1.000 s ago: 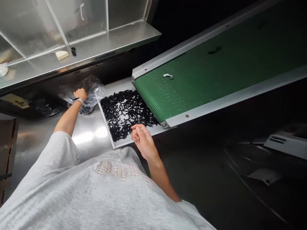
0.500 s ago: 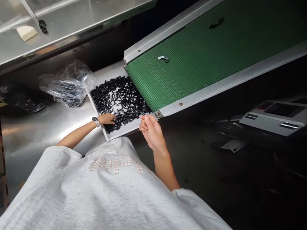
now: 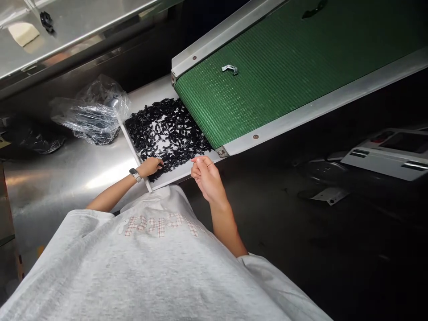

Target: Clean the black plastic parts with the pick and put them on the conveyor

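Left hand (image 3: 150,166): on the near edge of the black parts (image 3: 169,133), fingers curled narrow; whether they hold a piece cannot be told. A second ago it was down in the plastic bag (image 3: 96,113); now it is out and over the pile.
Right hand (image 3: 207,176): as before, raised just off the white tray (image 3: 135,156), with thumb and fingertips pinched narrow. Anything between them is too thin to make out.
Black parts: a loose, tangled spread on the tray, right below the end of the green belt (image 3: 267,76).
Bag: crumpled and clear, on the steel table (image 3: 67,178), just beside the tray, with dark pieces inside.
Belt: a metal clip (image 3: 230,68) lies on it near the lower end, and a dark piece (image 3: 314,9) lies farther up.
View: shifted slightly since the last frame, with the belt and tray higher in the picture.
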Tool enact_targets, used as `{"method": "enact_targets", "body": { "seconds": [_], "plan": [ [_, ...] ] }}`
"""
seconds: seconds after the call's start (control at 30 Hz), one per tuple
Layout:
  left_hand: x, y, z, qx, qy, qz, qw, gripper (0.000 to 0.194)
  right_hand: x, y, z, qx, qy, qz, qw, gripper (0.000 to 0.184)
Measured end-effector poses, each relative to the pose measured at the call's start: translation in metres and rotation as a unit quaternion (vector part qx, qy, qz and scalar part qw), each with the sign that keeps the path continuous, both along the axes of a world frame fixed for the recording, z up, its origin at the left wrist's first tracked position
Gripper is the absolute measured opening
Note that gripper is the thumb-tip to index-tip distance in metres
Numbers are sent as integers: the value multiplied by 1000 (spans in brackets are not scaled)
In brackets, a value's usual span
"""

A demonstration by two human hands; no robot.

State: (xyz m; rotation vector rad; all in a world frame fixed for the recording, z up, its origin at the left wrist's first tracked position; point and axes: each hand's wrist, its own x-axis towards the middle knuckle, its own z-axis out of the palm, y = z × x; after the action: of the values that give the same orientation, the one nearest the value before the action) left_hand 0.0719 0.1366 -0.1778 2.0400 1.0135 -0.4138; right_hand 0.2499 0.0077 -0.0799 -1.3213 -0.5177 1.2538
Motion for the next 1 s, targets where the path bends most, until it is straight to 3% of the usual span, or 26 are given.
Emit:
{"method": "enact_targets", "body": {
  "seconds": [0.23,0.33,0.5,0.63,0.77,1.0],
  "plan": [
    [-13,4,22,-8,-135,167,977,27,-6,1,-10,10,-30,4,999,49],
    [-18,-1,31,-38,-210,253,944,26,-15,7,-17,15,-51,19,998,47],
    [-23,-14,39,-132,-314,374,863,41,-35,26,-33,28,-77,66,994,41],
    [-27,-22,44,-197,-359,425,807,49,-48,43,-46,28,-80,116,990,47],
    [-35,-27,49,-238,-382,456,768,50,-52,50,-58,18,-82,165,983,42],
    [-47,-40,55,-271,-411,497,714,42,-42,50,-69,3,-152,161,975,29]
  ]
}}
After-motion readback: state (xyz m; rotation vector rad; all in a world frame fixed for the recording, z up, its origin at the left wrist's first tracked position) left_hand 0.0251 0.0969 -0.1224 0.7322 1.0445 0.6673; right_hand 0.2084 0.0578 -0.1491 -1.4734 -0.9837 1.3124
